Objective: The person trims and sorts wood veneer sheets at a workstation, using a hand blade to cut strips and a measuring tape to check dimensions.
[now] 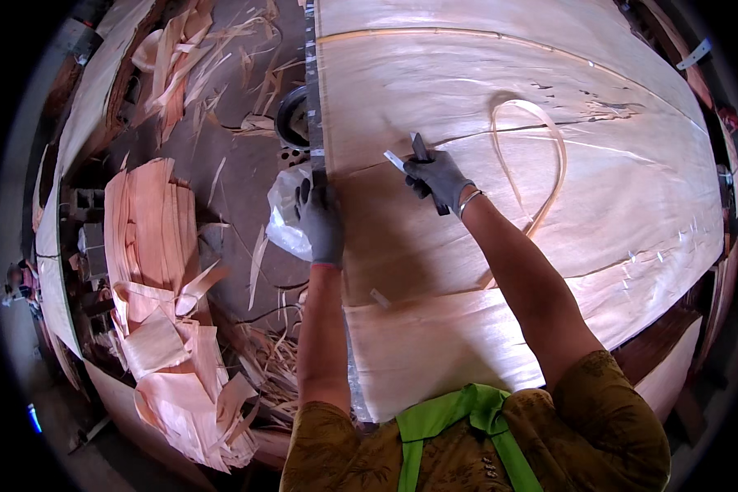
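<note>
I see both arms reaching forward from the lower edge, each hand in a grey glove. The left hand [321, 223] lies flat on the left edge of the veneer sheet [467, 271], fingers curled down over the end of a long metal ruler [311, 90] that runs away along that edge; the hand presses on it rather than gripping anything closed. The right hand [439, 176] is further out, fist closed around a dark knife [422, 156] whose handle pokes out below the palm and whose tip points up and away. Just left of that hand a small pale strip of tape [394, 160] sticks out, touching the fingers. A bangle sits on the right wrist.

The veneer sheet lies directly under both hands and covers the whole desk, with seams running across it. A thin curled strip of wood [541, 156] loops on the sheet just right of the right forearm.

Left of the desk I see a dusty floor [230, 180] strewn with shavings, a stack of veneer offcuts [152, 238] well apart from the hands, and a white plastic bag [283, 213] just beside the left hand.
</note>
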### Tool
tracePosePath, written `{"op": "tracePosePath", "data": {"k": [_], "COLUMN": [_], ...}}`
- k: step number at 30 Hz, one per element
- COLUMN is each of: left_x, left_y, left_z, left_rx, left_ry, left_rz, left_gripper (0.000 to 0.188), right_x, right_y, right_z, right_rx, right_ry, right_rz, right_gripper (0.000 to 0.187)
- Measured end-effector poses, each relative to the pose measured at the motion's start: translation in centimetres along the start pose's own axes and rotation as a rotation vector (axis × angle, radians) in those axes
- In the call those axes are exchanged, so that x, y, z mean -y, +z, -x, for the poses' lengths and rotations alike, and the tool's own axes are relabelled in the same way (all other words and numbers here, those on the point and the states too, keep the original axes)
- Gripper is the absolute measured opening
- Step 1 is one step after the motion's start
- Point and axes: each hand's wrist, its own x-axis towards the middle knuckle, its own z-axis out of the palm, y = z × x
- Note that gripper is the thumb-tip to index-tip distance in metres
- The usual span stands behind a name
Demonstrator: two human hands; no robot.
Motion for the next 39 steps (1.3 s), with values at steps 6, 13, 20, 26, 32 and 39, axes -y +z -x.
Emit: {"op": "tracePosePath", "data": {"k": [6, 13, 20, 26, 32, 39], "left_x": [0.4, -1.8, -2.8, -2.1, -4.7, -7.5], "left_y": [1.2, 1.2, 0.9, 0.7, 2.2, 4.0], "left_z": [-3.1, -3.1, -3.1, -3.5, -2.9, -3.2], "left_rx": [0.138, -0.044, -0.085, -0.028, 0.37, 0.392], "left_ry": [-0.27, -0.08, -0.084, 0.053, 0.66, 0.644], "left_rz": [0.207, -0.31, -0.418, -0.385, -0.357, -0.509], "left_gripper": [0.026, 0.036, 0.042, 0.042, 0.049, 0.041], "right_x": [-0.3, -0.5, 1.5, 1.3, 0.4, -2.4], "right_y": [-0.2, -0.4, 2.0, 4.5, 3.1, 3.5], "right_z": [-0.2, -0.4, -1.1, -2.7, -3.8, -2.6], "right_rx": [0.028, -0.013, 0.023, -0.093, -0.088, -0.472], "right_ry": [-0.011, -0.04, 0.034, 0.1, -0.061, -0.317], "right_rz": [-0.002, 0.017, 0.075, 0.256, 0.41, 0.684], "right_gripper": [0.015, 0.014, 0.023, 0.045, 0.02, 0.025]}}
